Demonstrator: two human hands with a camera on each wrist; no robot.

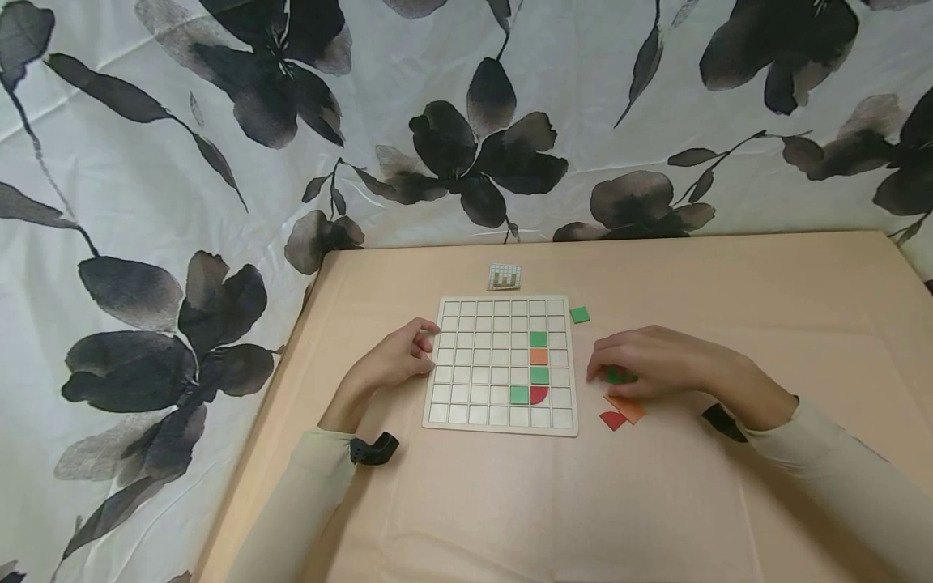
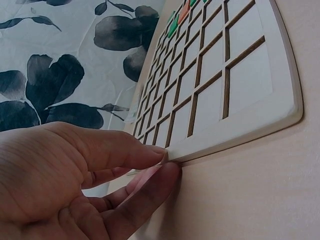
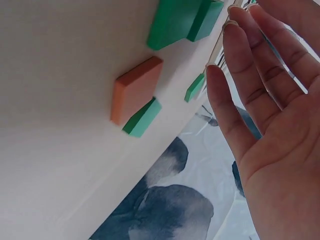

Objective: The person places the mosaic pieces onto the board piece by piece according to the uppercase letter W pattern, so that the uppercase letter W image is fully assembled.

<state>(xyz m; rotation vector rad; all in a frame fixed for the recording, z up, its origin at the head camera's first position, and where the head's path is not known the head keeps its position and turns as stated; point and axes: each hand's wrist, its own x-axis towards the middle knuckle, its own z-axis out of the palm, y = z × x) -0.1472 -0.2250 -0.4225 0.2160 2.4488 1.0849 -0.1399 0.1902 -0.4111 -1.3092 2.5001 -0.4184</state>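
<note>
A white grid board [image 1: 477, 357] lies on the table, with green tiles [image 1: 538, 339], an orange tile [image 1: 538, 356] and a red quarter-circle tile [image 1: 538, 394] in its right-hand columns. My left hand [image 1: 397, 354] pinches the board's left edge; the left wrist view shows the thumb and a finger [image 2: 167, 175] meeting at the rim. To the right of the board, my right hand [image 1: 656, 360] hovers over loose green pieces [image 1: 619, 376], partly hiding them. Its fingers are extended in the right wrist view, past a loose orange piece [image 3: 137, 90] and green blocks [image 3: 172, 22].
Beyond the board's far edge lies a small printed card [image 1: 504, 276]. One loose green tile [image 1: 579, 314] sits by the upper right corner. Loose orange [image 1: 627, 407] and red [image 1: 612, 419] pieces lie nearer me. A floral cloth [image 1: 408, 210] hangs behind the table.
</note>
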